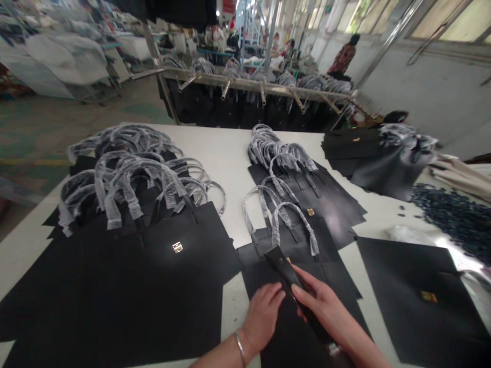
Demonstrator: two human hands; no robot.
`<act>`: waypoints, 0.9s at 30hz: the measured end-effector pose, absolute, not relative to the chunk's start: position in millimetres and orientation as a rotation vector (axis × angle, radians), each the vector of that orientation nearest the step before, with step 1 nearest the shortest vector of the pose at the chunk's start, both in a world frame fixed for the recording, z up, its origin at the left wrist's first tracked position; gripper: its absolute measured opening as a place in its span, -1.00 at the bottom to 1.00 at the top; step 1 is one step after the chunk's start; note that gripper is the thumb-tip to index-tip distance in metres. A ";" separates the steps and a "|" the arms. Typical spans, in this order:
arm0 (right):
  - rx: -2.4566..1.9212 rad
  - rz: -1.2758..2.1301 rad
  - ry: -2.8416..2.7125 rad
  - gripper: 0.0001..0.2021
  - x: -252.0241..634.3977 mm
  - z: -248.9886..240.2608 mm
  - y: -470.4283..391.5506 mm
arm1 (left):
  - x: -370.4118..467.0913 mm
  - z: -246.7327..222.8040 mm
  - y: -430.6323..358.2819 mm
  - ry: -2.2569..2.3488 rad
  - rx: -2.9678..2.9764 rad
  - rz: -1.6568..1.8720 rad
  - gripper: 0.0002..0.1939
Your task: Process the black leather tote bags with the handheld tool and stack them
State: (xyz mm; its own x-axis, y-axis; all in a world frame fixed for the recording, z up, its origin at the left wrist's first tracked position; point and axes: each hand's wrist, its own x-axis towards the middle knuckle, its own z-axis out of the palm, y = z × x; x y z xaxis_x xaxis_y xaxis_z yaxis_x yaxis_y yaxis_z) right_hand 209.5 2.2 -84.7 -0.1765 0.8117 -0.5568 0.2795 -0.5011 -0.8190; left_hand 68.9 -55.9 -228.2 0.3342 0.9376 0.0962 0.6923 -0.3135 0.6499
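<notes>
In my right hand is a long black tool, its wide end over the top edge of a black bag panel near the base of a plastic-wrapped handle. My left hand, with a silver bangle at the wrist, rests on the same panel just left of the tool. Its fingers are bent, and nothing shows in them. The panel lies at the front of a stack of black panels with wrapped handles. A gold clasp is partly hidden behind the tool.
A large stack of black panels with wrapped handles covers the left of the white table. Another panel lies at right, near a heap of small dark pieces. Behind the table stands a metal rack; a person is beyond it.
</notes>
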 end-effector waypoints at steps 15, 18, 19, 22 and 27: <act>-1.835 1.196 -0.699 -0.07 344.0 -90.4 -91.4 | 35.7 -97.3 23.0 1.072 1.257 0.809 -0.64; -1.845 1.154 -0.652 -0.06 355.0 -88.3 -100.2 | 42.4 -46.0 18.3 0.861 0.992 0.840 -0.55; -1.846 1.142 -0.642 -0.06 356.9 -86.5 -102.6 | 49.2 -35.1 17.3 0.824 0.953 0.820 -0.55; -1.874 1.119 -0.640 -0.08 360.2 -80.7 -109.5 | 83.0 -32.7 16.6 0.792 0.942 0.799 -0.58; -1.893 1.176 -0.687 -0.12 367.3 -84.3 -118.9 | 128.7 -125.7 0.2 1.051 1.431 0.750 -0.74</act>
State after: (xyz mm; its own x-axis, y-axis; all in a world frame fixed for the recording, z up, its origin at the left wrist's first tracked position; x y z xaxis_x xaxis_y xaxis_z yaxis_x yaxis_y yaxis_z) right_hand 367.3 -118.9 -84.3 0.4234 0.7692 -0.4786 0.0394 -0.5434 -0.8385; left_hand 128.7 0.2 -125.7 0.3946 0.9109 -0.1208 0.1811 0.0518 0.9821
